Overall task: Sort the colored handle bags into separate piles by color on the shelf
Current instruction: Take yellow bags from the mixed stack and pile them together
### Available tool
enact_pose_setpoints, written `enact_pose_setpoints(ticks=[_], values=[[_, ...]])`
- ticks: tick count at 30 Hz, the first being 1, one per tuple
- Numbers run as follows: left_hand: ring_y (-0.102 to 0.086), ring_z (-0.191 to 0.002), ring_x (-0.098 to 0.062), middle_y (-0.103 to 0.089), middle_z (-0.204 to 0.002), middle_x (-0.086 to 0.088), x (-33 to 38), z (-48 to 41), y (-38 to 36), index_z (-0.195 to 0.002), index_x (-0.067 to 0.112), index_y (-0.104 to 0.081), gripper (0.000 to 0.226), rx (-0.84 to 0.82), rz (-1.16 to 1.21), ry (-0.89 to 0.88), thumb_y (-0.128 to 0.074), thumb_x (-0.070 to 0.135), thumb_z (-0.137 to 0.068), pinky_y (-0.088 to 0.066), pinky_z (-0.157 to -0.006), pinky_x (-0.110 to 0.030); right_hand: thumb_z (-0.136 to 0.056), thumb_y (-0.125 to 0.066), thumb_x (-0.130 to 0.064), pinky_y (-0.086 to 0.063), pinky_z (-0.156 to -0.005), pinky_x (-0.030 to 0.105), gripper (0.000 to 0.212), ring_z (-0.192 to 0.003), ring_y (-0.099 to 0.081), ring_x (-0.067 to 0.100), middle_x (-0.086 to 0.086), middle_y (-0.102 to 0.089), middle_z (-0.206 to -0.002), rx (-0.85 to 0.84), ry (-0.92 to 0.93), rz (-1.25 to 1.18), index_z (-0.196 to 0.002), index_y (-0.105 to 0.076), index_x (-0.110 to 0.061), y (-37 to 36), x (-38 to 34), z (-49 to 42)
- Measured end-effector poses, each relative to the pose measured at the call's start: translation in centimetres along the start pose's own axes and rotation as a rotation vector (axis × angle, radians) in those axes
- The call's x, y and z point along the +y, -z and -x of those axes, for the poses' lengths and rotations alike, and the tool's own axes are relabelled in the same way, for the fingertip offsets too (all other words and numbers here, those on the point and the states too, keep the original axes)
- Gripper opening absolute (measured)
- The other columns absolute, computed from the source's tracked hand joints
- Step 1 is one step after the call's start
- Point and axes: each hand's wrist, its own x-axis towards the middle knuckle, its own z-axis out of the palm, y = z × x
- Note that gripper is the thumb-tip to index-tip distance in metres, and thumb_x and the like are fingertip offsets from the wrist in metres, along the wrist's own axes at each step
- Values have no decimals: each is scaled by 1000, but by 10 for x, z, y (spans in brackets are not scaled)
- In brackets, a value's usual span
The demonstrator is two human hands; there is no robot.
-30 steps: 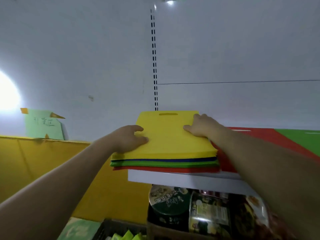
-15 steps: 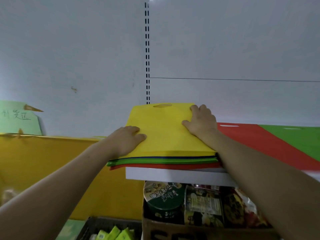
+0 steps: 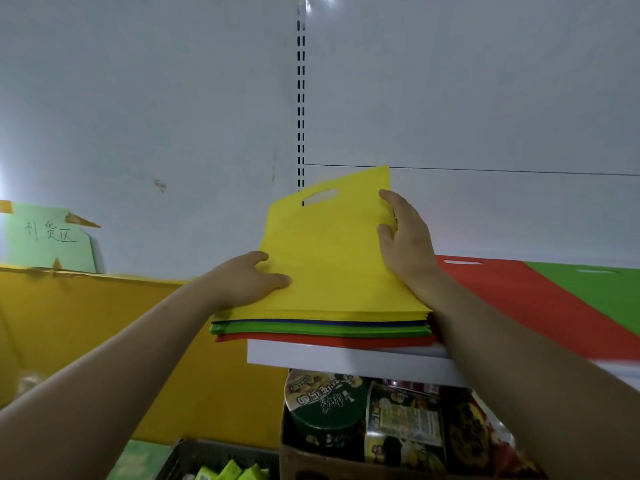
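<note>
We see a stack [image 3: 311, 329] of handle bags at the left end of the shelf [image 3: 329, 358], layered yellow, blue, green and red from the top. Our right hand [image 3: 407, 244] is clamped on the right edge of the top yellow bag [image 3: 329, 258], whose handle end tilts up off the shelf. Our left hand [image 3: 242, 282] presses on the bag's left edge, fingers loosely spread. Further right along the shelf a red bag [image 3: 512, 296] lies flat, then a green bag [image 3: 595, 292]. Under the shelf sits a carton [image 3: 346, 462] of noodle cups [image 3: 325, 403].
</note>
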Motion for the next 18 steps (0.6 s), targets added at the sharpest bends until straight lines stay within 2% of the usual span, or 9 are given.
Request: enact_pose_setpoints(ticks=[3, 5, 8, 11, 13, 16, 18], values=[[-37, -132, -27, -31, -151, -4, 0, 1, 4, -147, 27, -28, 73, 19, 81, 19, -57, 55, -85, -34, -101, -37, -93, -47, 1, -19, -85, -7, 47, -110, -42, 5, 10, -50, -130, 88, 36, -59, -138, -45, -13, 4, -3, 1], [-40, -129, -27, -34, -148, -6, -2, 2, 6, -145, 25, -33, 70, 64, 148, 12, -60, 50, -85, -37, -97, -35, -92, -47, 3, -19, -83, -9, 46, -103, -37, -4, 11, -51, -127, 135, 37, -98, -135, -47, -11, 7, -6, 2], [-48, -119, -27, -43, -140, -9, -4, 4, 8, -138, 21, -44, 60, 181, 266, -13, -68, 34, -84, -41, -94, -36, -92, -46, 3, -19, -83, -10, 43, -100, -34, -9, 10, -50, -126, 182, 7, -139, -133, -50, -11, 10, -8, 2], [-57, -91, -22, -53, -122, -7, -2, 8, 11, -123, 20, -56, 39, 317, 529, -47, -67, 14, -85, -48, -76, -31, -93, -46, 2, -19, -83, -10, 41, -99, -34, -10, 9, -50, -126, 217, -30, -171, -131, -51, -12, 13, -9, 2], [-57, -80, -14, -54, -111, -2, 0, 12, 13, -117, 23, -58, 33, 334, 659, -62, -65, 11, -87, -46, -62, -26, -93, -47, 2, -19, -85, -9, 40, -101, -35, -10, 7, -50, -126, 239, -47, -196, -130, -52, -12, 14, -9, 2], [-59, -85, -13, -57, -114, 1, -1, 17, 16, -119, 27, -57, 36, 280, 712, -93, -64, 12, -87, -48, -64, -27, -93, -47, 0, -20, -85, -9, 39, -105, -37, -6, 0, -50, -125, 244, -85, -227, -129, -52, -14, 16, -14, -1], [-58, -87, -12, -54, -118, 2, -1, 20, 16, -123, 28, -55, 40, 309, 680, -119, -63, 11, -88, -47, -66, -27, -93, -46, -2, -23, -88, -5, 39, -110, -40, -1, -3, -50, -126, 230, -98, -240, -129, -52, -16, 19, -19, -4]])
